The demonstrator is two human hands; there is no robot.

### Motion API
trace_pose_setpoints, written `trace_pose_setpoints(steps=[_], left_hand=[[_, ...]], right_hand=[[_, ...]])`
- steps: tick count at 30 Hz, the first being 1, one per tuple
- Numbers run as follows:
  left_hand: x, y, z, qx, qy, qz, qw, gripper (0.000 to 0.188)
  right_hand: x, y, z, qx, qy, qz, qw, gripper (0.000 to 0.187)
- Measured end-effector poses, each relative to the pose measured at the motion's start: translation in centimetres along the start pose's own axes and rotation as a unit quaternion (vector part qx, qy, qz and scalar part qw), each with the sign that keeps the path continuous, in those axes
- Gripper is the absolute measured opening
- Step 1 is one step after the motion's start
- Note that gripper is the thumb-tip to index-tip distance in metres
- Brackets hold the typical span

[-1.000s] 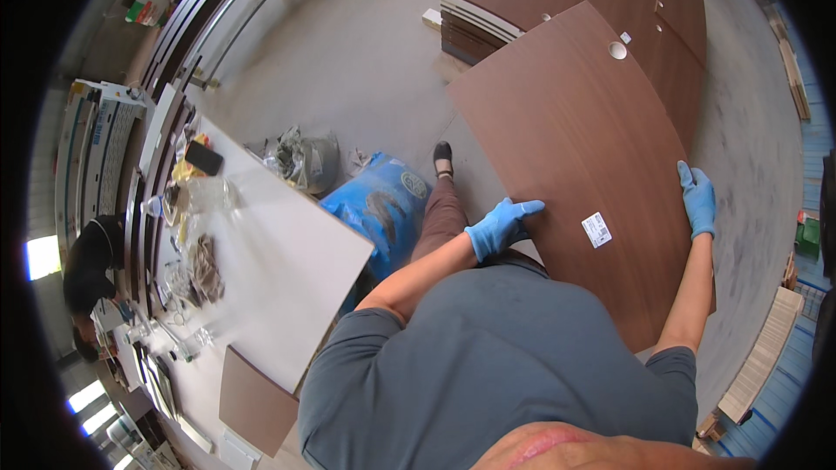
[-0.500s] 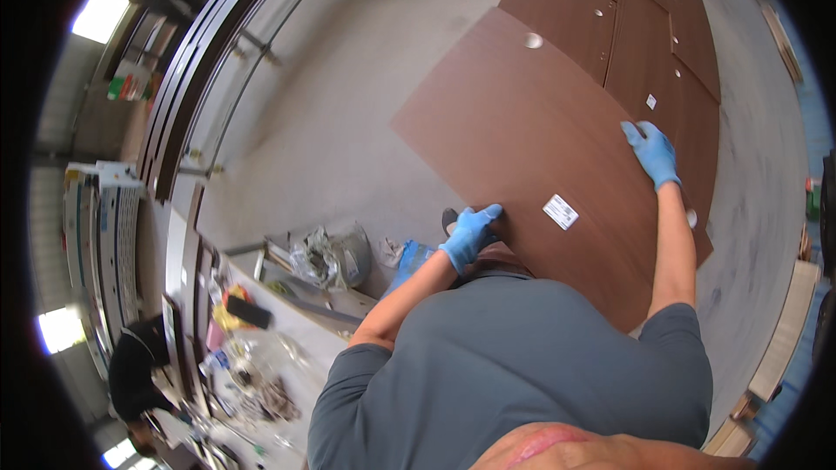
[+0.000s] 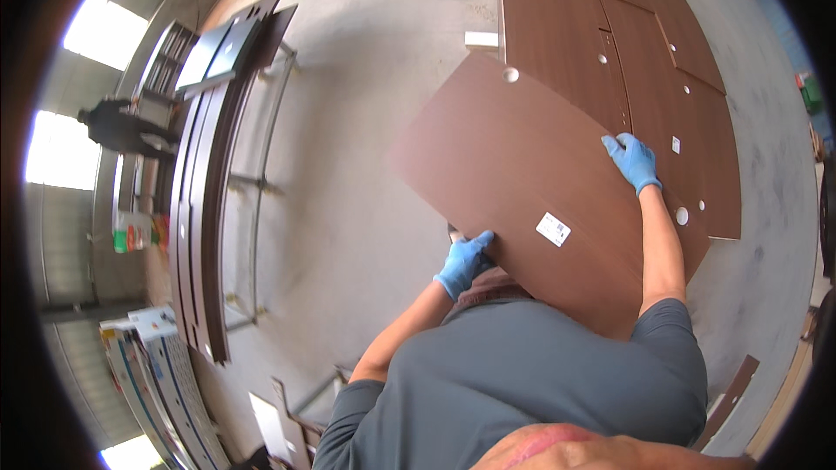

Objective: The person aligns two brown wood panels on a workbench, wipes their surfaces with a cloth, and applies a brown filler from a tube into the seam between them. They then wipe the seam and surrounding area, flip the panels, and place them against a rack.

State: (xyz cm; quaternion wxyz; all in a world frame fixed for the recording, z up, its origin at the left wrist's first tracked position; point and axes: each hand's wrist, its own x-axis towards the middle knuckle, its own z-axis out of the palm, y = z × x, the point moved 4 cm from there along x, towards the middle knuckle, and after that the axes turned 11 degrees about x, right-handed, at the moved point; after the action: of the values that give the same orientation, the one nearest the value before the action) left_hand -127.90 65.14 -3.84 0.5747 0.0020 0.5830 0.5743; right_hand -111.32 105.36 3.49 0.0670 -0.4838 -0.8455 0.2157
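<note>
A large brown wood-grain panel (image 3: 488,157) with a white label (image 3: 553,229) and two round holes is held up in front of my body. My left hand (image 3: 466,264), in a blue glove, grips its left edge, with the thumb on the face and the other fingers mostly hidden. On the opposite long edge, my gloved right hand (image 3: 633,162) is closed, its fingers curled over the rim. Beyond the held panel, several brown panels (image 3: 557,43) lie side by side at the far right, some overlapping, with small labels and round holes.
A rack (image 3: 261,183) on the left carries long dark boards (image 3: 202,218). A person in dark clothes (image 3: 126,129) stands behind it. Stacked boards (image 3: 170,374) lean at the lower left. A narrow brown strip (image 3: 731,400) lies at the lower right. Grey floor (image 3: 357,104) runs between rack and panels.
My view has swung right, bringing more of the rack into sight while the cluttered bench has left the picture. Both hands keep their grip on the panel, which has turned with me.
</note>
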Motion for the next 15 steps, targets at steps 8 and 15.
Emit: trace_pose_setpoints(steps=[8, 15], left_hand=[[15.1, 7.4, -8.6, 0.242, -0.066, 0.088, 0.964, 0.035], [29.0, 22.3, -13.3, 0.402, -0.160, 0.085, 0.898, 0.030]], right_hand=[[13.3, -9.3, 1.1, -0.015, 0.007, 0.044, 0.999, 0.060], [25.3, -16.0, 3.4, -0.018, 0.060, 0.072, 0.995, 0.057]])
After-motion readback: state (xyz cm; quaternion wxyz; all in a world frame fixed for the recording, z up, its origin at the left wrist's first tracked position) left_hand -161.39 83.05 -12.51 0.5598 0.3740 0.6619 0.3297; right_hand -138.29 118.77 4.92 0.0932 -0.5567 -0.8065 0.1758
